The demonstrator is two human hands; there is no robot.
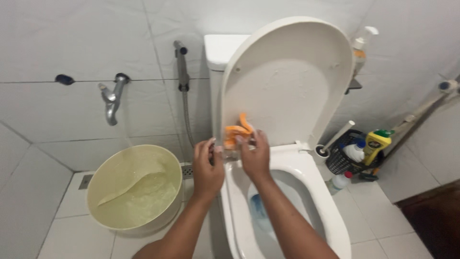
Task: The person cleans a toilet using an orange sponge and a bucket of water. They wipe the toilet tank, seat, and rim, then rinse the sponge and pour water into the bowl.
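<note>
**Holding an orange cloth at the hinge end of a toilet seat**

Gripping the orange cloth [238, 131], both hands meet at the rear left corner of the toilet bowl [314, 192], just below the raised lid and seat [287, 81]. The right hand [255, 156] has its fingers curled onto the cloth's lower part; the left hand [207, 165] sits at about nine o'clock from it, fingers bent inward and touching the same bundle, though how firmly it pinches is hard to tell. The cloth is bunched, with one loose strip standing up toward twelve o'clock, so its long axis runs roughly upright along the lid's lower edge.

The step in hand looks like wiping around the hinge area; a next stroke would call for keeping the cloth pressed flat and steering it along the rim without letting it drop into the blue-tinted water [258, 211].

At eight o'clock from the hands stands a pale bucket [135, 187] of water under a wall tap [113, 98]; a bidet sprayer [182, 67] hangs at eleven o'clock. A basket of cleaning bottles [357, 153] sits at three o'clock on the floor.
</note>
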